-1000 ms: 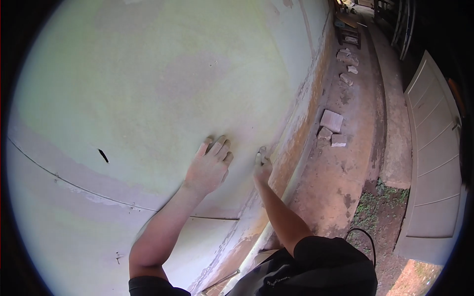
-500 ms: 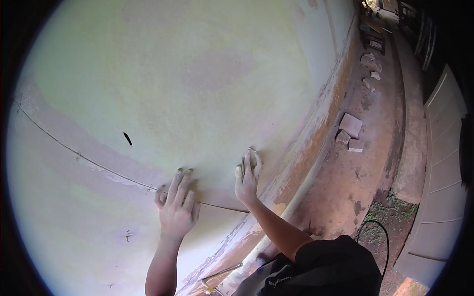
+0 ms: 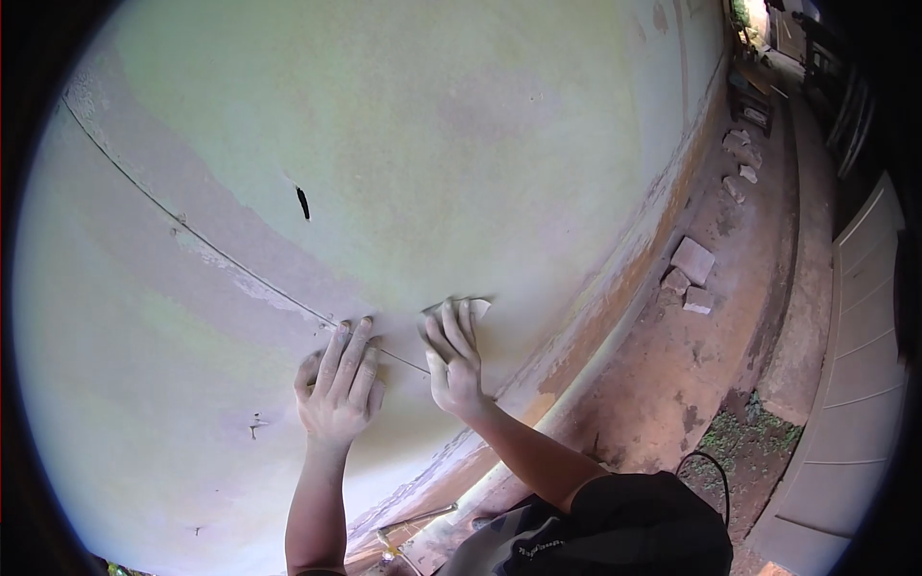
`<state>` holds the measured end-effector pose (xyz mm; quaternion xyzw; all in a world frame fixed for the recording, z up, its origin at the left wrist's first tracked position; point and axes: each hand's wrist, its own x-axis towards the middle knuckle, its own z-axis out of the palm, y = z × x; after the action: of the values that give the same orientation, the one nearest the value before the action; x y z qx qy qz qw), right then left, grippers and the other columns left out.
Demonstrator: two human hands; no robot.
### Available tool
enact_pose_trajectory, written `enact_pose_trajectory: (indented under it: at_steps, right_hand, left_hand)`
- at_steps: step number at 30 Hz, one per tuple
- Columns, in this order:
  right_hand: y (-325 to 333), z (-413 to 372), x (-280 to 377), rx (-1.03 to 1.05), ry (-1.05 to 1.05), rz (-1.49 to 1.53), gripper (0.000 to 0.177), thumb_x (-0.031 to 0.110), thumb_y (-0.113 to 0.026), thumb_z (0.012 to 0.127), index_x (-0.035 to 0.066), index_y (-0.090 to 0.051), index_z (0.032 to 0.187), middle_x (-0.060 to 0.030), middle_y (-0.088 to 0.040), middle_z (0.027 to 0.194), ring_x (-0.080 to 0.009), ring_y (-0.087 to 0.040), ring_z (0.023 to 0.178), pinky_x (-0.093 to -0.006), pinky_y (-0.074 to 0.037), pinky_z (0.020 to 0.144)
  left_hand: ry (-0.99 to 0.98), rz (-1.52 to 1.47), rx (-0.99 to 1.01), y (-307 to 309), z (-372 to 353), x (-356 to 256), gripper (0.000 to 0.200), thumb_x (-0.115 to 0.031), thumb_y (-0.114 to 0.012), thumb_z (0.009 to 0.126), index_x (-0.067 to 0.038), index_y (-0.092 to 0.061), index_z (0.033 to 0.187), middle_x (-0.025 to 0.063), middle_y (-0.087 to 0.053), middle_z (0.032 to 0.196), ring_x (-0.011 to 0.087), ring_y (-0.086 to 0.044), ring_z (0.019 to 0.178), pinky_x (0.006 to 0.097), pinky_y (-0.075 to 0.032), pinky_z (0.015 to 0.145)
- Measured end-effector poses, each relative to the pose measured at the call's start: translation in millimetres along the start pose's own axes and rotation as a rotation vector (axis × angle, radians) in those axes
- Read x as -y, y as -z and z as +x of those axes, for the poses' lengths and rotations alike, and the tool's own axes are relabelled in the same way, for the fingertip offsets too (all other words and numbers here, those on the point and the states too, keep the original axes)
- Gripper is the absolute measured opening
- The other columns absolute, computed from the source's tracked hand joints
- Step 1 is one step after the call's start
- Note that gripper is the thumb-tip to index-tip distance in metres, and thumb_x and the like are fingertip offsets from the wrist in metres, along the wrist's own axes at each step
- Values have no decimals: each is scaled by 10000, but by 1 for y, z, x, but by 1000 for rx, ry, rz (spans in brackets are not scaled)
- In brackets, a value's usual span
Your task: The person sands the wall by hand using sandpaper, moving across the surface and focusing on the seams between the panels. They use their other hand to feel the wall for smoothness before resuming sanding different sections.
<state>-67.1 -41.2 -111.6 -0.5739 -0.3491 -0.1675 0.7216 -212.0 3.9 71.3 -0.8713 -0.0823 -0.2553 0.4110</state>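
A pale green and mauve plastered wall (image 3: 403,144) fills most of the view. My left hand (image 3: 337,389) lies flat on it, fingers spread, right on a thin wire or crack line (image 3: 192,233) that crosses the wall. My right hand (image 3: 451,357) presses a small pale pad, likely sandpaper (image 3: 476,308), against the wall; only its edge shows past my fingertips. Both hands are dusty white.
A dark slot-like hole (image 3: 303,203) sits in the wall above my hands. The ground along the wall is red-brown dirt (image 3: 691,374) with loose stone blocks (image 3: 692,260). A pale paneled door or board (image 3: 855,384) lies at right. A black cable loop (image 3: 706,466) is near my body.
My left hand slid down the wall onto the thin line. My right hand moved left toward it, pressing the pad. The view shifted, so the dark hole appears higher.
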Motion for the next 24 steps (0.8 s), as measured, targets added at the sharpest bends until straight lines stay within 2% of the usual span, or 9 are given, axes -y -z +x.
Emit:
enact_pose_trajectory:
  at_steps: [1, 4, 5, 6, 9, 12, 18, 22, 24]
  right_hand:
    - [-2, -12, -2, 111, 154, -32, 346, 74, -559, 1078, -84, -671, 1365, -325, -478, 1600, -560, -383, 1520, -568, -300, 1270]
    - [-3, -47, -74, 22, 157, -68, 289, 22, -592, 1051, -75, -721, 1290, -337, -502, 1572, -576, -415, 1493, -556, -346, 1248]
    - [6, -49, -81, -10, 158, -79, 389, 58, -642, 1041, -25, -666, 1420, -282, -501, 1604, -513, -394, 1534, -540, -353, 1248]
    - [9, -52, -82, -3, 155, -95, 389, 58, -642, 1041, -25, -666, 1420, -282, -501, 1604, -513, -394, 1534, -540, -353, 1248]
    - [16, -67, -89, -78, -326, 42, 396, 39, -494, 1109, -63, -597, 1477, -258, -488, 1627, -396, -376, 1576, -461, -337, 1277]
    - [-12, -65, -91, -294, -355, 103, 413, 71, -466, 1128, -79, -560, 1501, -247, -476, 1641, -387, -356, 1588, -461, -290, 1301]
    - [-44, 19, 51, -263, -169, 105, 417, 64, -476, 1121, -66, -563, 1508, -221, -487, 1643, -392, -347, 1593, -471, -232, 1321]
    - [-36, -5, 14, -227, -11, 7, 415, 81, -479, 1114, -46, -591, 1493, -226, -488, 1641, -385, -355, 1591, -438, -254, 1312]
    - [-33, -45, -33, -287, -119, -10, 412, 89, -467, 1120, -38, -596, 1490, -227, -502, 1630, -366, -381, 1580, -419, -265, 1307]
  left_hand:
    - [5, -28, -20, -1, 1, -1, 275, -147, -645, 875, -206, -759, 1119, -43, -675, 1490, 140, -628, 1369, 399, -386, 1073]
    - [7, -94, -60, -6, 2, -1, 265, -121, -653, 849, -178, -747, 1090, -18, -676, 1492, 165, -629, 1375, 410, -388, 1065]
    - [-2, -128, -50, -6, -1, -2, 220, -121, -655, 848, -167, -736, 1047, -15, -676, 1489, 165, -628, 1377, 410, -393, 1059]
    - [1, -145, -51, -5, -2, -2, 220, -121, -655, 848, -167, -736, 1047, -15, -676, 1489, 165, -628, 1377, 410, -393, 1059]
    - [-71, -251, -43, -5, -4, 2, 113, -135, -666, 855, -142, -698, 963, -9, -673, 1479, 161, -609, 1395, 417, -401, 1060]
    - [-160, -374, -21, -4, -9, 6, 64, -156, -678, 863, -119, -665, 913, 6, -680, 1434, 155, -601, 1387, 435, -408, 1063]
    - [-249, -608, -116, -7, -10, 21, 149, -123, -699, 836, -53, -679, 966, 112, -687, 1301, 240, -613, 1333, 517, -403, 1112]
    - [-309, -616, -44, -5, -8, 29, 196, -107, -694, 822, -35, -685, 1004, 132, -666, 1292, 275, -592, 1348, 533, -392, 1144]
    - [-349, -543, 32, 0, -8, 34, 210, -117, -692, 825, -35, -688, 1018, 126, -657, 1306, 276, -578, 1361, 526, -392, 1151]
